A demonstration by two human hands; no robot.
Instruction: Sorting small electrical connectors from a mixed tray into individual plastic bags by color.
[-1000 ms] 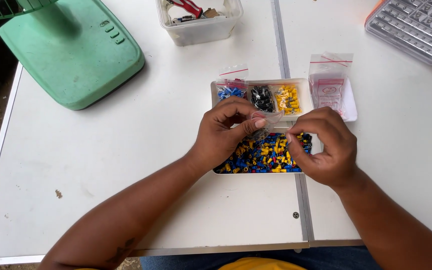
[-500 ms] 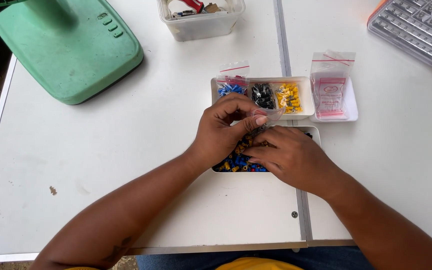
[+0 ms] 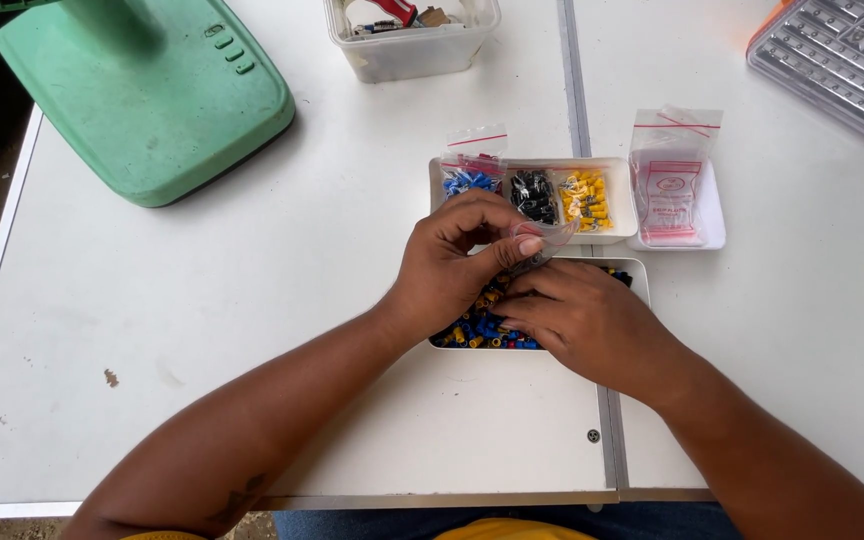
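Clear bag (image 3: 542,240) pinched, left fingers (image 3: 512,245), seemingly.

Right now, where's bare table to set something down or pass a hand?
Free: the wide white table between the green fan base and the left hand, and the strip right of the right hand. Crowded: the mixed tray, the three-compartment tray, the bag tray.

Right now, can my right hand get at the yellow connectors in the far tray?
Probably yes: the right hand rests in the mixed tray just below the yellow connectors, which lie uncovered; only the small clear bag sits between.
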